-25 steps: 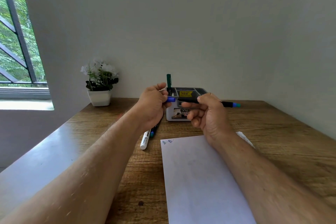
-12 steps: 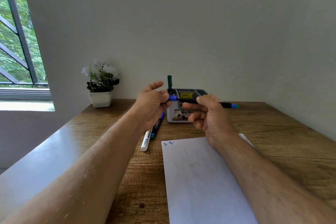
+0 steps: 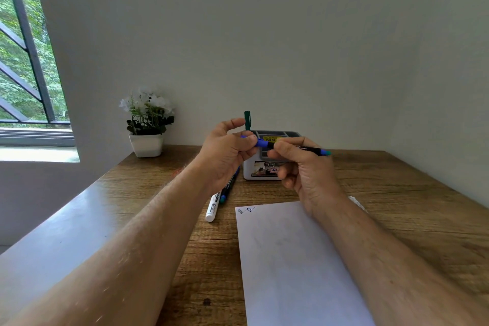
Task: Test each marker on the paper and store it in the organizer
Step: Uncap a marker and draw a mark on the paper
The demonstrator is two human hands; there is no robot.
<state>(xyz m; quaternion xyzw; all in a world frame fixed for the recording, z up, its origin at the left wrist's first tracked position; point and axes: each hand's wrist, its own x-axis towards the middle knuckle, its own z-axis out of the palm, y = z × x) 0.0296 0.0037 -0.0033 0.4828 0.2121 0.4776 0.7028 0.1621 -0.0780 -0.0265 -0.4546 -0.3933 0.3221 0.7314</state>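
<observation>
I hold a blue marker point(image 3: 288, 146) level in front of me, above the far part of a wooden table point(image 3: 410, 193), with both hands raised so that I can work its cap. My right hand point(image 3: 307, 167) curls round the dark barrel, fingers folded under it and thumb on top, and the marker's teal end pokes out past my knuckles to the right. My left hand point(image 3: 225, 151) pinches the blue cap point(image 3: 260, 142) between thumb and fingers, with the forefinger lifted free above. The cap meets the barrel between my two hands; I cannot tell whether it is fully seated or part-way off. My guess is that I am closing or opening the marker here.

Just behind my hands stands the organizer point(image 3: 258, 171), a small white and grey plastic box with open compartments on top, a yellow price sticker and a printed label on its front. A green marker point(image 3: 247, 120) stands upright in its left rear part, so one marker looks stored already.

Below my left hand two more markers lie side by side on the table: a white marker point(image 3: 212, 208) and a black marker point(image 3: 228, 189) with a teal end. They seem to wait their turn.

Near me lies a smooth white sheet of paper point(image 3: 291, 259), with two small blue scribbles point(image 3: 246, 210) in its top left corner. The table has a rough brown grain. A white pot of flowers point(image 3: 146, 124) sits at the back left, by a plain pale wall.
</observation>
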